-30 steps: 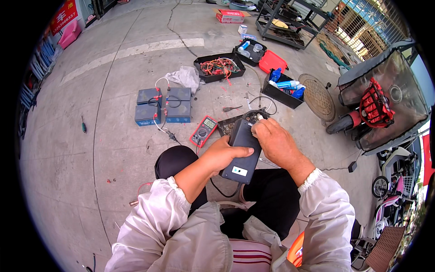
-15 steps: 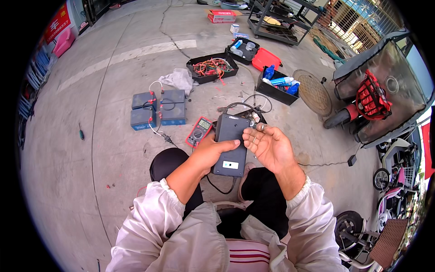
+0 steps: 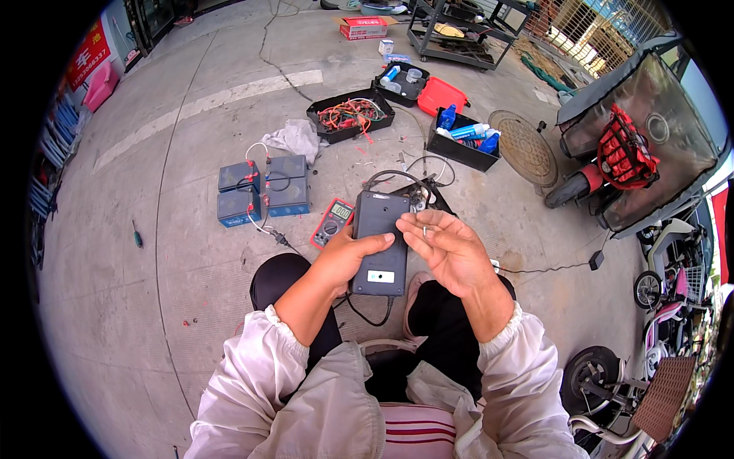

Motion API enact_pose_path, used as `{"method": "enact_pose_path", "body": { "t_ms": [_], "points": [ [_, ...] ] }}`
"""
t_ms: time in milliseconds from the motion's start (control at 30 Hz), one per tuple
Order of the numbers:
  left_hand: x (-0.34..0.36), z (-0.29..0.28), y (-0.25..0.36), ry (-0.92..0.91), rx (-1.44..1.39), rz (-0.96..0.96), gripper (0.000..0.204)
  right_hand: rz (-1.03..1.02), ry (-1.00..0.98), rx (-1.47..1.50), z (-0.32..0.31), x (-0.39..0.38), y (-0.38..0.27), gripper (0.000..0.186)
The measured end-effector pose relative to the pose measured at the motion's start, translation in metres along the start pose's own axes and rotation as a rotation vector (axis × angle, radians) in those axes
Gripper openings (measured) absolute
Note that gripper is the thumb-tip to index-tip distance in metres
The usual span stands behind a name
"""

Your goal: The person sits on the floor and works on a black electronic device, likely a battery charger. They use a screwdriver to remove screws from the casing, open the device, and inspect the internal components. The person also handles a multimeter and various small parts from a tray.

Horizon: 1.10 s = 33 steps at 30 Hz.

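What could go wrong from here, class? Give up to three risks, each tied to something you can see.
1. The left hand grips the black box above the floor; if that grip loosened, the box might drop.
2. A black cord hangs in a loop below the box, near a shoe, so it could snag.
3. The red multimeter lies close to the left knee and might get knocked.

Daylight falls on the grey concrete floor [image 3: 107,252]; a dark cart [image 3: 459,52] stands near its far edge, a barred gate [image 3: 587,37] toward the far right corner, a red sign [image 3: 86,63] far left.
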<state>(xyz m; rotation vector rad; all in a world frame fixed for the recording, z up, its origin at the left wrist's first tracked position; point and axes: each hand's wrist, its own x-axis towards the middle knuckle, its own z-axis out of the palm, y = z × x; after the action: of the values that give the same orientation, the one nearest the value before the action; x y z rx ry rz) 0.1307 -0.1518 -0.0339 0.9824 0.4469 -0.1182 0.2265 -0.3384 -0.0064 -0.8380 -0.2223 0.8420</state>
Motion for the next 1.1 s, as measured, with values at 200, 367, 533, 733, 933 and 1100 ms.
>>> {"method": "enact_pose_path", "body": {
  "t_ms": [200, 367, 533, 733, 933, 1100],
  "points": [
    [-0.001, 0.001, 0.0, 0.027, 0.025, -0.015, 0.056, 0.012, 0.066, -0.072, 0.001, -0.002, -0.001, 0.018],
    [-0.001, 0.002, 0.0, 0.017, 0.061, -0.028, 0.063, 0.023, 0.144, -0.162, 0.005, -0.002, -0.003, 0.017],
    [0.003, -0.002, -0.006, -0.047, 0.107, -0.009, 0.063, 0.029, 0.166, -0.241, 0.001, 0.003, -0.004, 0.019],
    [0.001, -0.001, -0.005, -0.043, 0.132, -0.005, 0.067, 0.025, 0.222, -0.377, 0.02, 0.003, -0.008, 0.02],
    [-0.001, 0.001, -0.005, -0.037, 0.175, 0.0, 0.071, -0.095, 0.244, -0.734, 0.032, 0.005, -0.005, 0.014],
    [0.003, -0.003, -0.008, -0.073, 0.176, 0.016, 0.07, -0.24, 0.265, -1.044, 0.024, 0.009, 0.0, 0.011]
  ]
}}
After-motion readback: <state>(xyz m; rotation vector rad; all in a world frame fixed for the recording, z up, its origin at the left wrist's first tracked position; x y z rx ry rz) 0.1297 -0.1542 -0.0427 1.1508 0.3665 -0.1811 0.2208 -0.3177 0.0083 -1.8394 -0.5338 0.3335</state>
